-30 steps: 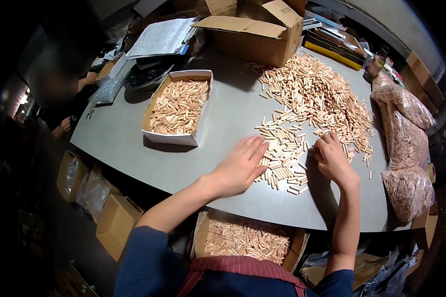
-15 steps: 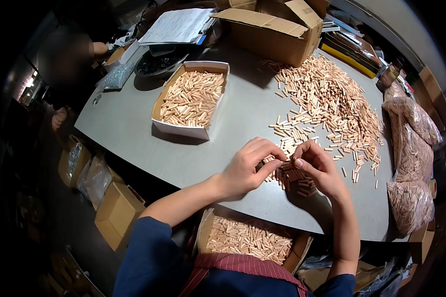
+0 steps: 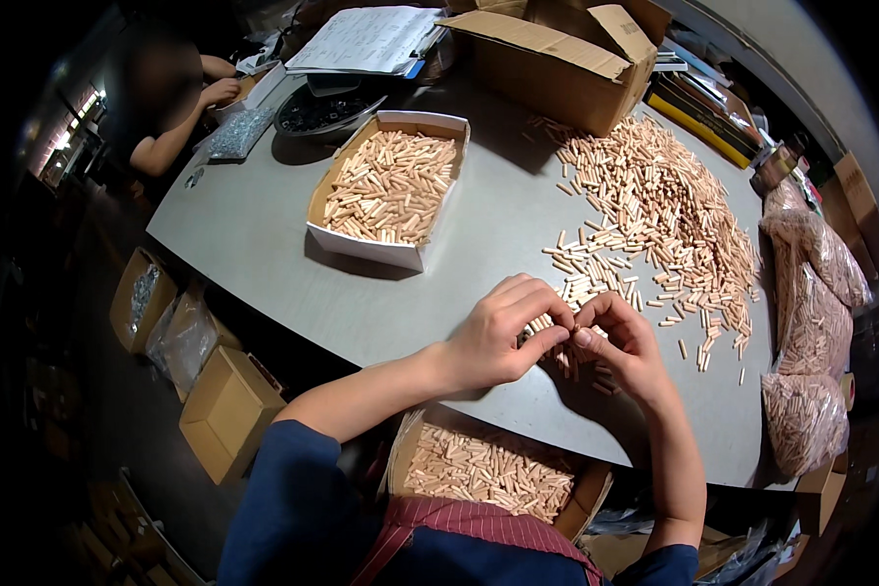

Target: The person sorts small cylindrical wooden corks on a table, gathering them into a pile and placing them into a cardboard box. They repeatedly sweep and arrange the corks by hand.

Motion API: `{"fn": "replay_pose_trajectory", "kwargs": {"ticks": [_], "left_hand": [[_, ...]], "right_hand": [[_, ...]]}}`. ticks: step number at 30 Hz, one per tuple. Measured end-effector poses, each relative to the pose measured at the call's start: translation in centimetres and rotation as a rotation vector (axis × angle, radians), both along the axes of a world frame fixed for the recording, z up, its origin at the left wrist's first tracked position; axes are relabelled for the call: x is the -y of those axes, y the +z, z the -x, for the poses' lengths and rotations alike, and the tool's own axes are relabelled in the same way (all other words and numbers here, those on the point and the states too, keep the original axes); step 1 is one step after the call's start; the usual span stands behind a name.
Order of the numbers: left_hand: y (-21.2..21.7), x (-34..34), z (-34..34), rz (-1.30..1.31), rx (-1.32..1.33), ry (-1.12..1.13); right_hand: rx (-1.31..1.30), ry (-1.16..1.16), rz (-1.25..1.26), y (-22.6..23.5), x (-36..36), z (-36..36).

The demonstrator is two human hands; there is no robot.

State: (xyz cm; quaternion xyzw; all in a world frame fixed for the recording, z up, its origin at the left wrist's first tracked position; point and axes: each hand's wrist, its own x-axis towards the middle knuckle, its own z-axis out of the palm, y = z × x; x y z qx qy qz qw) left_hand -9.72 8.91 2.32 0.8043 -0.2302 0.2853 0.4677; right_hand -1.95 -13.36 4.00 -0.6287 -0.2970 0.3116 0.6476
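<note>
Over the near part of the table, my left hand [image 3: 508, 330] and my right hand [image 3: 623, 340] meet fingertip to fingertip. The right thumb and finger pinch a small wood-coloured piece, which looks like a wooden dowel. My left thumb and forefinger are closed against the same spot; what lies between them is mostly hidden. Under and just beyond both hands lie loose wooden dowels [image 3: 596, 269], partly covered by my fingers. They run on into a large heap of dowels [image 3: 669, 190] at the far right.
A cardboard tray [image 3: 364, 244] of dowels stands left of the heap. Below the table's near edge is a box [image 3: 400, 454] with more dowels. Bulging clear bags [image 3: 811, 293] line the right edge. A big carton [image 3: 532, 73] stands behind. Another person's arm [image 3: 171, 142] reaches in far left.
My two hands have come together, the left moving slightly right until the fingertips meet. The view has shifted a little. The other person's arms now reach toward a box at the far left.
</note>
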Motion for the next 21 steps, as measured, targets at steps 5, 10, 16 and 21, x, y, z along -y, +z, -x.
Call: {"fn": "replay_pose_trajectory", "kwargs": {"ticks": [5, 10, 16, 21], "left_hand": [[-0.1, -0.1, 0.0, 0.007, -0.001, 0.005], [-0.2, -0.1, 0.0, -0.007, -0.01, 0.017], [0.3, 0.1, 0.9, 0.033, -0.155, 0.036], [-0.6, 0.4, 1.0, 0.149, -0.301, -0.026]], "right_hand": [[0.056, -0.032, -0.005, 0.1, -0.3, 0.3], [0.079, -0.041, -0.003, 0.1, -0.5, 0.6], [0.148, -0.081, -0.027, -0.4, -0.7, 1.0], [0.198, -0.08, -0.045, -1.3, -0.8, 1.0]]}}
